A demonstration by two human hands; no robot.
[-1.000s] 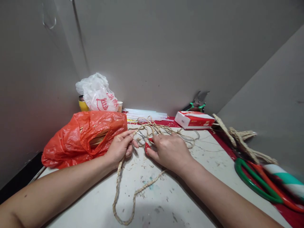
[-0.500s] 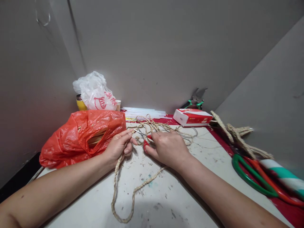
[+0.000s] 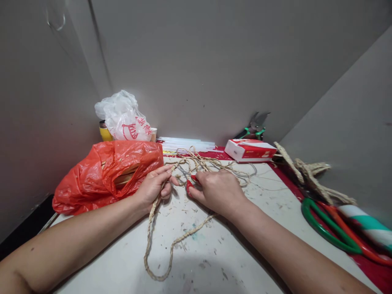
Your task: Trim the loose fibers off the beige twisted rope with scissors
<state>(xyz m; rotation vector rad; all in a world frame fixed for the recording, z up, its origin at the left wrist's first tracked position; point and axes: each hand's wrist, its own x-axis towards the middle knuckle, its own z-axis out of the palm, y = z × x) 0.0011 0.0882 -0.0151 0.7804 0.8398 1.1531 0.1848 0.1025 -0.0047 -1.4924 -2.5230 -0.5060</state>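
My left hand (image 3: pixel 158 185) is closed around a braided straw cord (image 3: pixel 149 241), pinching it between thumb and fingers. From under that hand the cord hangs in a long loop across the white table, its far side running back beneath my right wrist. My right hand (image 3: pixel 218 190) grips red-handled scissors (image 3: pixel 189 188), which point left. Their blades lie close to the cord by my left fingertips; whether they touch it I cannot tell. Behind both hands lies a tangle of straw cord (image 3: pixel 202 162).
An orange plastic bag (image 3: pixel 101 175) holding strips lies at left, a white bag (image 3: pixel 122 118) behind it. At the back are clear sticks (image 3: pixel 186 144), a tissue pack (image 3: pixel 249 151) and pruning shears (image 3: pixel 255 125). Green-and-orange-handled scissors (image 3: pixel 329 228) and straw braids (image 3: pixel 312 171) lie right.
The scissors' blades now appear more spread and nearer the cord at my left fingertips. Both hands keep their hold, and the view has shifted slightly.
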